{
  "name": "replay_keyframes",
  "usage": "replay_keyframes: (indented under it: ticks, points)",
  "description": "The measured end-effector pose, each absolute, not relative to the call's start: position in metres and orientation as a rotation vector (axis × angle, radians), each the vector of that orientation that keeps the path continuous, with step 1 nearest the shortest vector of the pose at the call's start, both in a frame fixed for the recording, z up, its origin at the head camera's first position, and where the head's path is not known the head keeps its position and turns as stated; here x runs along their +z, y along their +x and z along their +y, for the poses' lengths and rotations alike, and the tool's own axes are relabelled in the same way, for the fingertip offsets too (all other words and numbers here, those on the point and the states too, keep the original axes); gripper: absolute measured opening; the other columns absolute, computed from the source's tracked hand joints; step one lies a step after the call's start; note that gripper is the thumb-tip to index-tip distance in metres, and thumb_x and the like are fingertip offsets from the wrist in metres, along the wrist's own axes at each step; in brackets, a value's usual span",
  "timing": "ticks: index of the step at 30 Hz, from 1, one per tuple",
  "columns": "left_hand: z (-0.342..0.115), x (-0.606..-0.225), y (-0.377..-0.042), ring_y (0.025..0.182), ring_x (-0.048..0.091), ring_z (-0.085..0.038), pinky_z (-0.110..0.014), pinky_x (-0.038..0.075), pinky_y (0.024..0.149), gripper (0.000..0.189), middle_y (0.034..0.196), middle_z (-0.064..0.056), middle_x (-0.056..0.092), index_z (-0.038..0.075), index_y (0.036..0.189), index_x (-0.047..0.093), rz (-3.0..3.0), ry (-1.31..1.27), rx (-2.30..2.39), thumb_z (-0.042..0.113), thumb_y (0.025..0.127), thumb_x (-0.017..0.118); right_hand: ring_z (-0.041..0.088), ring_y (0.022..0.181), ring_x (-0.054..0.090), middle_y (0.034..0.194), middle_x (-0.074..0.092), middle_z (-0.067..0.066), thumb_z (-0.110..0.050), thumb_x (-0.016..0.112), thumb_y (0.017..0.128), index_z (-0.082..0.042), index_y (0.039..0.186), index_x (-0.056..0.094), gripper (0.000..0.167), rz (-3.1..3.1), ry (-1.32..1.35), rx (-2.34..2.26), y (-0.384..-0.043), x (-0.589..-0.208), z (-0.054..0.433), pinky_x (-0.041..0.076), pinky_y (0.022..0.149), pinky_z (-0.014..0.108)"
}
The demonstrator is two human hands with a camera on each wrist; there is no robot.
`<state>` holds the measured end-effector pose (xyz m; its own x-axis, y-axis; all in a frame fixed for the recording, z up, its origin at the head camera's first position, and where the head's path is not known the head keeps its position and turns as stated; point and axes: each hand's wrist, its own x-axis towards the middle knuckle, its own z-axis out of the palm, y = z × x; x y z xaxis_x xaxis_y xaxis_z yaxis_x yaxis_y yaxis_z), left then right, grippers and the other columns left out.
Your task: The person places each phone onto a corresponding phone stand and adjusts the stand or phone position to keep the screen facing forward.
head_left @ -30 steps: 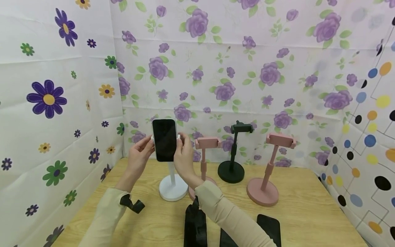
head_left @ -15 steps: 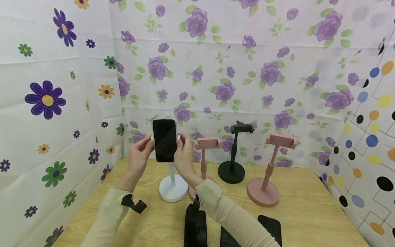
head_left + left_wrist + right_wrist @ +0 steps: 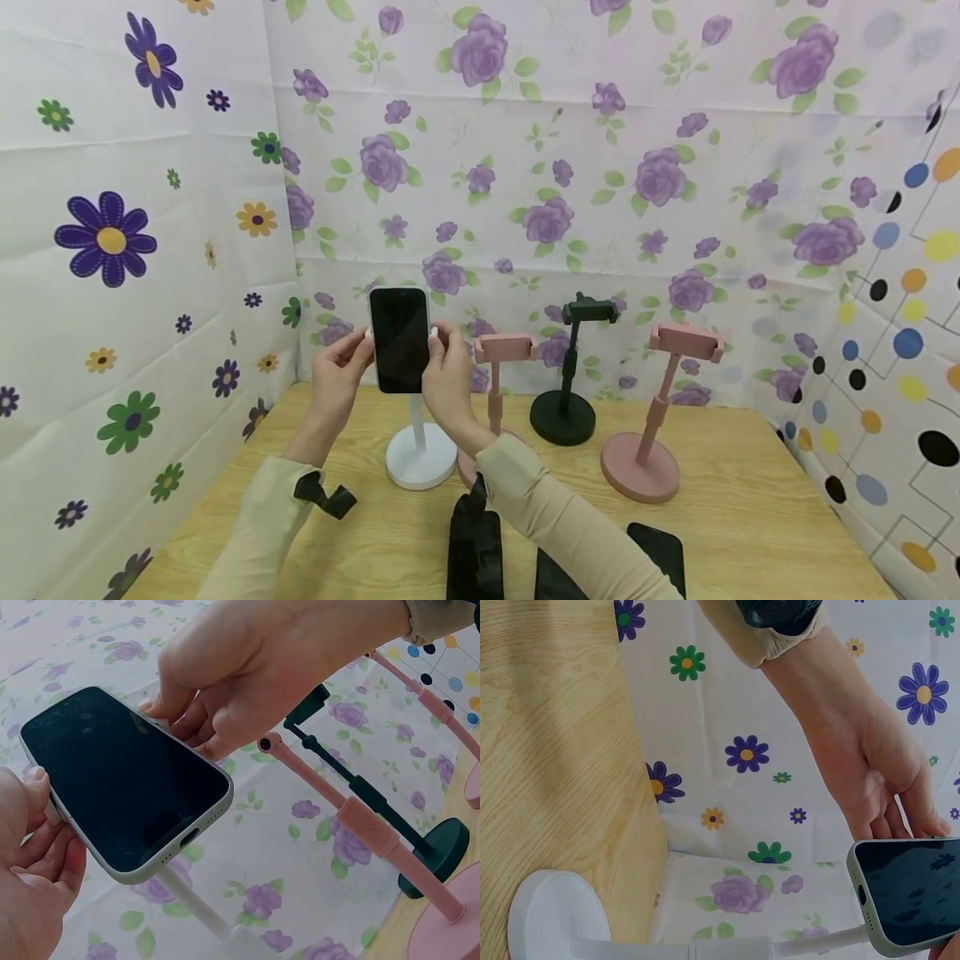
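A phone [image 3: 401, 342] with a dark screen and pale case stands upright in the clamp of a white phone stand [image 3: 422, 457]. My left hand [image 3: 339, 375] pinches the white clamp end at the phone's left edge between thumb and fingers. On the opposite edge, my right hand [image 3: 448, 383] pinches the other clamp end [image 3: 434, 332]. The left wrist view shows the phone [image 3: 124, 780] between both hands, its charging port facing the camera. In the right wrist view, the stand's white base [image 3: 555, 919] rests on the wooden table, and the phone hides most of the clamp.
A pink phone stand [image 3: 496, 400] is close behind my right hand. A black stand [image 3: 562, 417] and another pink stand [image 3: 640, 467] are farther right. Near the front edge lie a black phone [image 3: 662, 546] and a shiny black object [image 3: 474, 550]. Patterned cloth [image 3: 600, 208] encloses the table.
The head view has shifted very slightly. Both hands keep the same hold at the sides of the phone.
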<state>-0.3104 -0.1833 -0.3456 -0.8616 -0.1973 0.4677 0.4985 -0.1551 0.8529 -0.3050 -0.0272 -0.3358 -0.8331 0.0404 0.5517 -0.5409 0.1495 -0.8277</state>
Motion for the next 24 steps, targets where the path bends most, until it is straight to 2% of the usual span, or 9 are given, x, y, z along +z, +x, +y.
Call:
replay_keyframes:
  ticks: [11, 15, 24]
  points:
    - [-0.188, -0.345, -0.306, 0.085, 0.065, 0.004, -0.011, 0.052, 0.081, 0.040, 0.090, 0.018, 0.066, -0.016, 0.132, 0.047, -1.754, -0.282, -1.982, 0.004, 0.098, 0.053, 0.021, 0.095, 0.055, 0.112, 0.059, 0.015, -0.011, 0.040, 0.104, -0.002, 0.126, 0.051, 0.026, -1.962, 0.478, 1.764, -0.302, -0.334, -0.032, 0.050, 0.083, 0.031]
    - [-0.191, -0.345, -0.304, 0.083, 0.064, 0.004, -0.011, 0.052, 0.080, 0.039, 0.089, 0.018, 0.065, -0.015, 0.132, 0.049, -1.777, -0.268, -1.950, 0.006, 0.098, 0.053, 0.020, 0.092, 0.055, 0.110, 0.059, 0.015, -0.010, 0.041, 0.104, -0.001, 0.125, 0.051, 0.025, -1.956, 0.493, 1.750, -0.301, -0.334, -0.033, 0.050, 0.081, 0.029]
    - [-0.195, -0.345, -0.301, 0.082, 0.064, 0.003, -0.012, 0.053, 0.080, 0.040, 0.089, 0.016, 0.066, -0.017, 0.131, 0.048, -1.752, -0.293, -1.952, 0.004, 0.098, 0.053, 0.022, 0.095, 0.057, 0.110, 0.059, 0.016, -0.007, 0.041, 0.103, 0.002, 0.126, 0.051, 0.027, -1.964, 0.511, 1.730, -0.300, -0.335, -0.036, 0.050, 0.081, 0.028]
